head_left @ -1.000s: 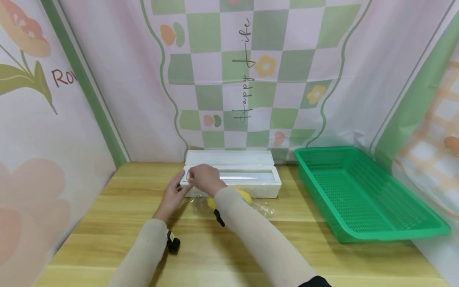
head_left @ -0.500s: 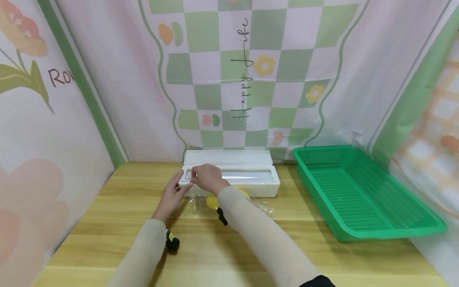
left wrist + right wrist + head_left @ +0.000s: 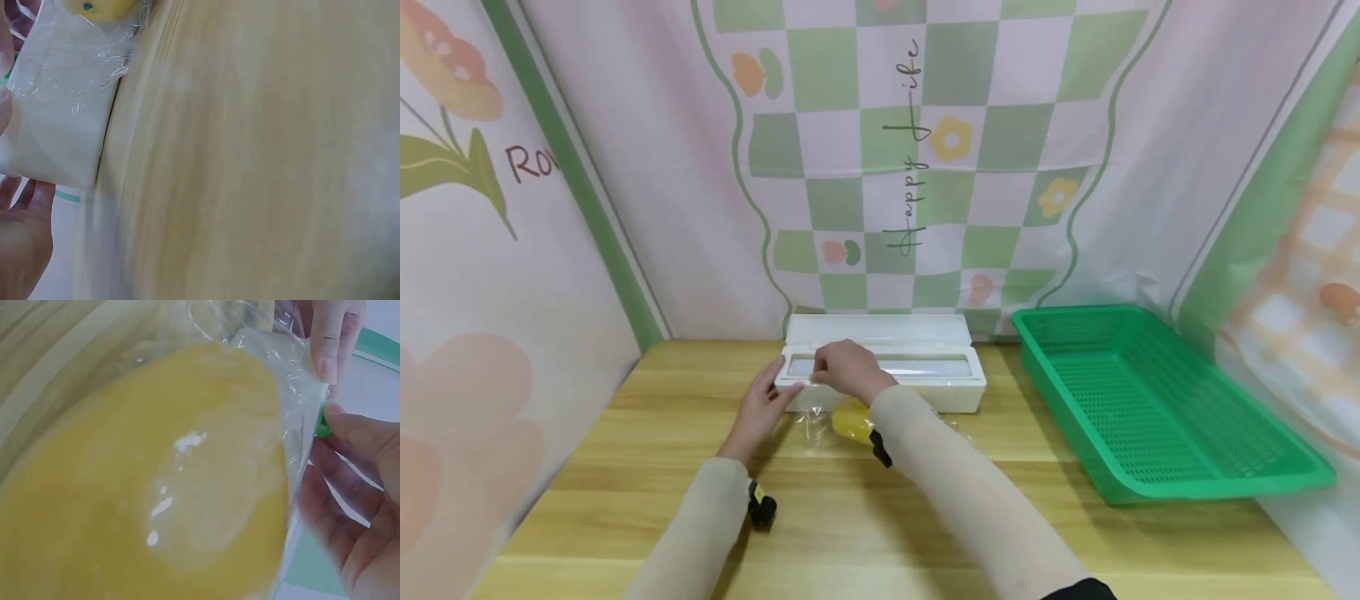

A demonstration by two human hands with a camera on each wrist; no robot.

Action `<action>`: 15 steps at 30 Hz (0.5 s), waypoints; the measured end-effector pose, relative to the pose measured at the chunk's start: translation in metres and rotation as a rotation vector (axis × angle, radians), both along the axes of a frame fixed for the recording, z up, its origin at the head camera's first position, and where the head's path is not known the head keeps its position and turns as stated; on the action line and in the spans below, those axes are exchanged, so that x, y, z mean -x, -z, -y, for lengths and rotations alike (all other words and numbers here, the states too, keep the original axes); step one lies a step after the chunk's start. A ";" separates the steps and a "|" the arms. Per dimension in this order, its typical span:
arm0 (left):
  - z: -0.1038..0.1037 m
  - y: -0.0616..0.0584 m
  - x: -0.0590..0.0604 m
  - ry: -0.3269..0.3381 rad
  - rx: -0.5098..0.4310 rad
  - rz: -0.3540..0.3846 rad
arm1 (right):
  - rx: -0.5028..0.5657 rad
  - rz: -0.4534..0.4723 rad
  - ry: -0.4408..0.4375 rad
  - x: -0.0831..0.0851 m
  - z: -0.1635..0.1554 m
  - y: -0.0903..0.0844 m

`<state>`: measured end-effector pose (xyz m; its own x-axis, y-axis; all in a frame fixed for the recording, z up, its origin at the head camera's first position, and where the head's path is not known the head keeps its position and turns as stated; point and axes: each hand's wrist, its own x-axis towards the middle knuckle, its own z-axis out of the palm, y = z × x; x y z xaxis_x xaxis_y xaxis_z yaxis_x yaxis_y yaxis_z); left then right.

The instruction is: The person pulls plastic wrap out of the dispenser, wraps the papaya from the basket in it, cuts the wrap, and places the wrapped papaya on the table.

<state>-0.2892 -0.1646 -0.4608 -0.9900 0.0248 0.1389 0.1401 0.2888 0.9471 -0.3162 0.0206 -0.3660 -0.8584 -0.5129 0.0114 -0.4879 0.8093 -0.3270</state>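
Observation:
A white cling film box [image 3: 943,398] stands at the back of the table with its lid raised and a film roll inside. My left hand [image 3: 760,417] grips its left end, the thumb on the front edge. Near that end, the fingers of my right hand [image 3: 853,368] pinch a small green slide cutter [image 3: 323,422] on the front rim. Clear film [image 3: 69,69] hangs down over the box's front. A smooth yellow fruit [image 3: 852,419] with a green stem spot lies in the film before the box, partly hidden by the right sleeve.
A green perforated plastic basket [image 3: 1150,408] stands on the right side of the wooden table [image 3: 820,533]. Patterned cloth [image 3: 925,167] hangs close behind the box and along both sides.
My right hand has slid a little to the right along the box's front rim, uncovering more of the yellow fruit's left side. The left hand keeps its hold on the box's left end.

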 end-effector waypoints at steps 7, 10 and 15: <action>-0.001 0.001 0.001 -0.006 0.008 0.013 | -0.005 -0.005 0.011 0.002 -0.007 0.002; -0.001 0.001 0.002 -0.004 0.008 0.013 | 0.010 0.003 -0.001 0.002 -0.010 0.002; 0.000 -0.001 0.000 -0.005 0.012 0.007 | 0.004 0.005 -0.004 0.004 -0.011 0.002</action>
<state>-0.2895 -0.1642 -0.4601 -0.9910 0.0212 0.1321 0.1324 0.3006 0.9445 -0.3201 0.0317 -0.3681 -0.8563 -0.5163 0.0093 -0.4897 0.8062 -0.3322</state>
